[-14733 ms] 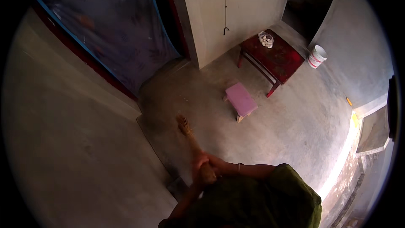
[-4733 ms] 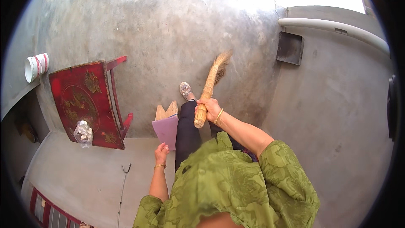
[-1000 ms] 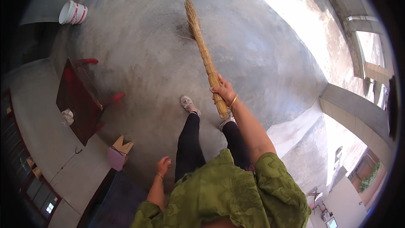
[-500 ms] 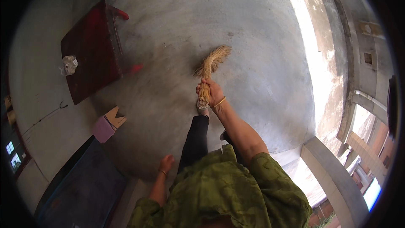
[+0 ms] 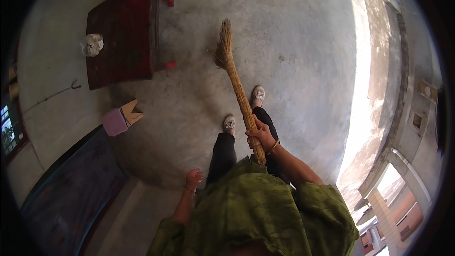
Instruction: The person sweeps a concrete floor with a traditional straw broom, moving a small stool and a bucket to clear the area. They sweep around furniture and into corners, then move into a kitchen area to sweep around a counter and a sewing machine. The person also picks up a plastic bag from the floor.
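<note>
My right hand [image 5: 262, 135], with a bangle on its wrist, is wrapped round the lower handle of a straw broom [image 5: 241, 96]. The broom slants away from my body, its bound handle end close to my green shirt and its bristles pointing to the far side over the concrete floor [image 5: 303, 57]. Whether the bristles touch the floor is hard to tell. At my left side hangs my left hand [image 5: 193, 178], fingers curled in and nothing seen in them. Both of my light shoes show beside the broom handle.
A dark red table [image 5: 121, 38] stands at the far left with a crumpled clear bag [image 5: 93, 45] on it. Nearer lies a cardboard box [image 5: 131, 113] with a pink cloth [image 5: 114, 122], by a dark panel-like surface [image 5: 71, 189]. A sunlit strip [image 5: 361, 66] runs along the right.
My right hand has drawn back toward my body, and the broom now shows at full length with its bristles farther away. My right foot has come into view. The whole scene has shifted slightly.
</note>
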The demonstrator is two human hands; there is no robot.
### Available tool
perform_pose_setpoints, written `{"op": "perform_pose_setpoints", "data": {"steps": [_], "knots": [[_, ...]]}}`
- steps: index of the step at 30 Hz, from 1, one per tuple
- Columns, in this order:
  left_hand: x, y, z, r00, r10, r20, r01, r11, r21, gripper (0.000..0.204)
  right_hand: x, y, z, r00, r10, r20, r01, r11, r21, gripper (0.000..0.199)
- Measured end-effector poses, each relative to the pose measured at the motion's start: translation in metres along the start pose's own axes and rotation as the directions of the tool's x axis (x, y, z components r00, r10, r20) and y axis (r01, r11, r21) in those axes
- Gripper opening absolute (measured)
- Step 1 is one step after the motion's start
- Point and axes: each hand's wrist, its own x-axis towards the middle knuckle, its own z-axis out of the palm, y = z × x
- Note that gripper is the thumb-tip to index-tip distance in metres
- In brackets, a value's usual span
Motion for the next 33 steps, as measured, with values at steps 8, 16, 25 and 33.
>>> {"op": "perform_pose_setpoints", "data": {"steps": [8, 16, 25, 33], "knots": [[0.004, 0.074, 0.083, 1.000, -0.002, -0.027, 0.005, 0.994, 0.112, 0.034, 0.128, 0.006, -0.062, 0.976, 0.144, 0.165, -0.076, 0.928, -0.364, 0.066], [0.023, 0.104, 0.107, 0.999, -0.042, -0.034, 0.045, 0.994, 0.099, 0.035, 0.103, -0.231, -0.096, 0.997, -0.037, -0.069, 0.034, 0.998, -0.049, 0.039], [0.100, 0.234, 0.103, 0.914, 0.403, -0.037, -0.331, 0.796, 0.507, 0.032, 0.136, -0.174, -0.100, 0.984, 0.164, -0.063, -0.176, 0.936, -0.304, 0.040], [0.191, 0.321, 0.110, 0.712, 0.607, 0.352, -0.569, 0.206, 0.796, 0.027, 0.323, -0.128, -0.068, 0.997, -0.061, -0.039, -0.027, 0.195, -0.980, 0.038]]}}
